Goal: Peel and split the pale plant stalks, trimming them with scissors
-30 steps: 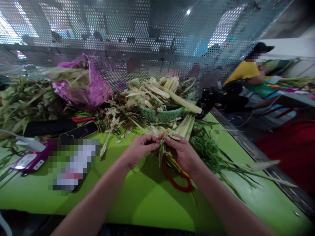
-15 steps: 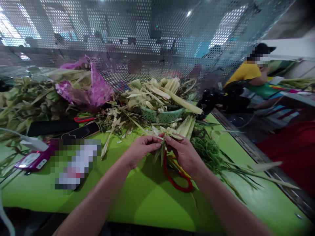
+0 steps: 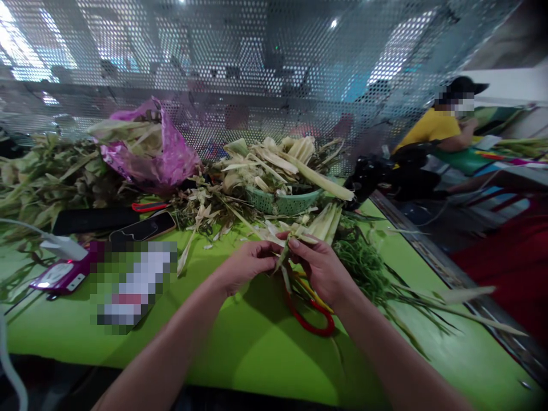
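Between my two hands, above the green table, is a small bundle of pale green dried corn husk [image 3: 283, 258]. My right hand [image 3: 327, 274] pinches it between thumb and fingers. Curled around its other side, my left hand [image 3: 246, 265] has its thumb and fingers closed at the husk; the exact contact is partly hidden. Under my right hand lie scissors with red and yellow handles [image 3: 312, 328], their blades out of sight. Just behind my hands are wide pale husk leaves [image 3: 327, 222]. A heap of thin green strips [image 3: 359, 260] sits right of my right hand.
A green basket [image 3: 282, 202] heaped with husks stands at the back, beside a pink plastic bag [image 3: 171, 154]. To the left are a phone [image 3: 143, 227], a red cutter [image 3: 149, 207] and a purple power strip [image 3: 57, 277]. A person in yellow [image 3: 432, 128] sits beyond the right edge.
My left thumb and fingers have shifted slightly on the husk bundle, and its lower end has turned a little. The view has moved slightly; the scissors stay in place.
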Available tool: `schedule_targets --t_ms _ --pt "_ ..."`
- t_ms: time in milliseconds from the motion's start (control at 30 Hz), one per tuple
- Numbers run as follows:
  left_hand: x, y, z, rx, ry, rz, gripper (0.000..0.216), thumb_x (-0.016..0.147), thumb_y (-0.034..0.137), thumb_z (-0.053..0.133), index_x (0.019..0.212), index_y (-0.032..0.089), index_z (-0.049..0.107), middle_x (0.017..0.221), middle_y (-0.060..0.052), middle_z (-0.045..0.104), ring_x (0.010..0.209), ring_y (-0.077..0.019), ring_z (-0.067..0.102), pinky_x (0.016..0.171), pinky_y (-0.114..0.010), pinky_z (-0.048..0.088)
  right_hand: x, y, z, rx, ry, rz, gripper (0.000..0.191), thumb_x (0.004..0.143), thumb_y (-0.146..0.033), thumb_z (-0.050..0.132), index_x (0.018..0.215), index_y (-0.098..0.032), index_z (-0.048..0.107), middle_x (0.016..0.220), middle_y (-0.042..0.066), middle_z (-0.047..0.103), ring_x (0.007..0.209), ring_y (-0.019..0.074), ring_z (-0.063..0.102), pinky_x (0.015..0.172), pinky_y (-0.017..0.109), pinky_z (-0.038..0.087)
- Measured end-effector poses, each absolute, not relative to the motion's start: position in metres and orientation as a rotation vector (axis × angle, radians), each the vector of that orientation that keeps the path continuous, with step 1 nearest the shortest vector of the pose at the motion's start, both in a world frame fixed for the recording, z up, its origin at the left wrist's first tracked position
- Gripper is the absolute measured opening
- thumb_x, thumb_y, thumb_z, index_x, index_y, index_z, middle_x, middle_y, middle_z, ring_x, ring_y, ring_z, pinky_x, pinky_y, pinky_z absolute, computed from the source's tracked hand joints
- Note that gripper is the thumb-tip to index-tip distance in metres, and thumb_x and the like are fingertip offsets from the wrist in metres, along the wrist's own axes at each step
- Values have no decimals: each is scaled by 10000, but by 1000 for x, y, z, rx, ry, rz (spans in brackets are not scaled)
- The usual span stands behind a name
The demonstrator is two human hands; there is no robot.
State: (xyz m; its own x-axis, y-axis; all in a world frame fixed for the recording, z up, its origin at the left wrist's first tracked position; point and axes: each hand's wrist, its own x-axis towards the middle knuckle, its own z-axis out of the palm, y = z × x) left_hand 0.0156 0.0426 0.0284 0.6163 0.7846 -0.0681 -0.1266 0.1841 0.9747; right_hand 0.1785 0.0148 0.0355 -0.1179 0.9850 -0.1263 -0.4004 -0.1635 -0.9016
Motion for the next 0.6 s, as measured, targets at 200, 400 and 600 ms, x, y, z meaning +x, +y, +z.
schedule_targets --t_ms 200,400,600 --pt "14 48 22 1746 937 855 130 754 149 543 815 162 658 826 -46 639 790 -172 566 758 -305 432 174 16 39 -1006 -996 1399 185 712 -280 753 893 -244 738 778 6 709 684 142 633 707 287 530" --pt "9 47 31 2133 1025 979 100 767 166 585 773 192 682 991 -63 632 997 -218 537 899 -355 393 175 19 37 -1130 -1091 1240 250 692 -317 765 925 -235 731 877 14 721 840 172 636 751 283 498" --pt "8 47 35 1962 943 937 122 826 215 538 785 180 647 1028 -61 648 1024 -199 548 938 -346 393 177 20 33 -1124 -1136 1183 268 710 -322 753 958 -225 721 900 25 730 870 191 648 794 310 494"
